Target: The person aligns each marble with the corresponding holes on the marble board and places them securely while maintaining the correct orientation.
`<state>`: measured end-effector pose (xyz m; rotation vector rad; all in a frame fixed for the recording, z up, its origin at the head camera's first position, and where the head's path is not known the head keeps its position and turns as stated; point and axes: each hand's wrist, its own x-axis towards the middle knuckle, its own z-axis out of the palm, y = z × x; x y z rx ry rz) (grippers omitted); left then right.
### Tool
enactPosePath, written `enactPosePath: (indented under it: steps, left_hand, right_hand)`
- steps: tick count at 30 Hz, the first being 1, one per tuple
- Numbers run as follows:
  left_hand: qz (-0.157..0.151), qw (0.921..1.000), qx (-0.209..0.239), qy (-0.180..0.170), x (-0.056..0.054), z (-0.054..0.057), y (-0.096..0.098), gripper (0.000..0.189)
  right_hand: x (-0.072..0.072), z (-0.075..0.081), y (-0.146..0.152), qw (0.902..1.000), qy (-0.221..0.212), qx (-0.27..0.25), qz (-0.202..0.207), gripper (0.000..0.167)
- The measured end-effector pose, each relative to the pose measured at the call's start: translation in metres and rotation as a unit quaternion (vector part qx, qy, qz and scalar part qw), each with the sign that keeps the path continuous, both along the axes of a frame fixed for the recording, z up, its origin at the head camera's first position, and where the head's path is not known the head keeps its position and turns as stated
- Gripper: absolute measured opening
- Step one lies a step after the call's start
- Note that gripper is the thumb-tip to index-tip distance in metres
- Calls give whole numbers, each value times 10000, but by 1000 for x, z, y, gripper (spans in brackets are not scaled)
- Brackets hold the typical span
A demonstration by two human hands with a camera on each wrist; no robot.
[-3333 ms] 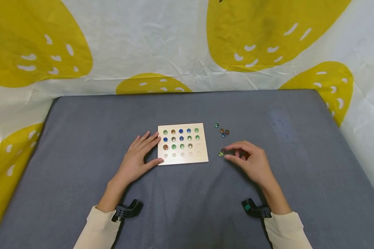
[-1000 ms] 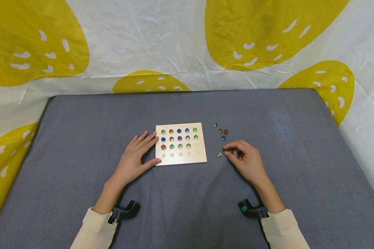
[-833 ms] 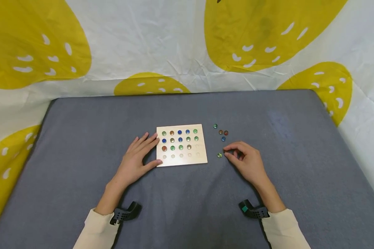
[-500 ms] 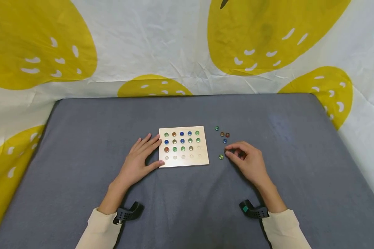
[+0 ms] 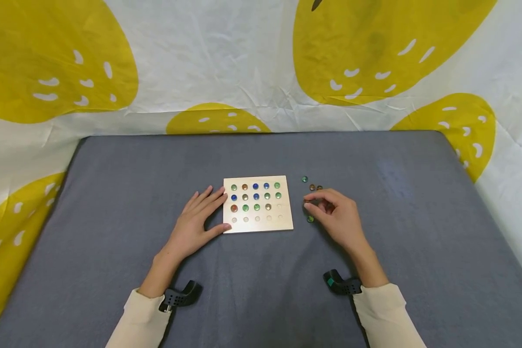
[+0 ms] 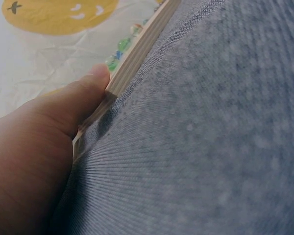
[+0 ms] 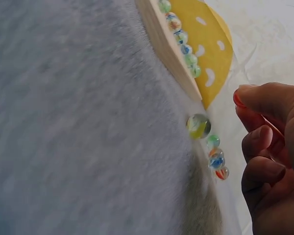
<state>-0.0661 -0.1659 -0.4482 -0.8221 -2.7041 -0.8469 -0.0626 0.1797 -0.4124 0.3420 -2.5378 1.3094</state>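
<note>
My left hand lies with spread, straight fingers at the left edge of a pale wooden board; its thumb rests on the board's rim. Glass marbles, such as a green marble, sit in the board's upper rows. The lowest row and the third row's right end show bare hollows. To the right of the board, my right hand pinches a red marble between thumb and forefinger, raised above the cloth in the right wrist view. A yellow-green marble lies on the cloth below this hand.
Beyond the right hand lie more loose marbles: a green marble, an orange marble and a blue marble, which the hand hides in the head view. Grey cloth covers the table. A white and yellow curtain hangs behind.
The right hand has gripped the dark red marble beside the yellow-green one, then lifted it and moved slightly left towards the board. The left hand stays at the board's edge.
</note>
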Motion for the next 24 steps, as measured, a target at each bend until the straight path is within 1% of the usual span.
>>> enactPosePath:
  steps: [2,6,9,15,20,24]
  left_hand:
    - [-9,10000,3,3,0,0,0,73]
    - [-22,10000,15,2,-1,0,0,73]
    - [-18,10000,23,-6,-1,0,0,73]
    - [-10,10000,16,-6,-1,0,1,73]
    - [-25,10000,13,-7,-1,1,0,73]
    - [-19,10000,-21,-16,-1,2,0,73]
  right_hand:
    - [-1,1,-3,9999,-8,-150,-15,14]
    - [-3,2,-12,9989,-10,-440,143,15]
    - [-4,1,-18,9984,2,-489,288,16]
    - [-7,-1,-26,9987,18,-366,355,16]
    - [-7,-5,-32,9985,202,-19,517,15]
    - [-7,-8,-36,9980,285,86,564,14]
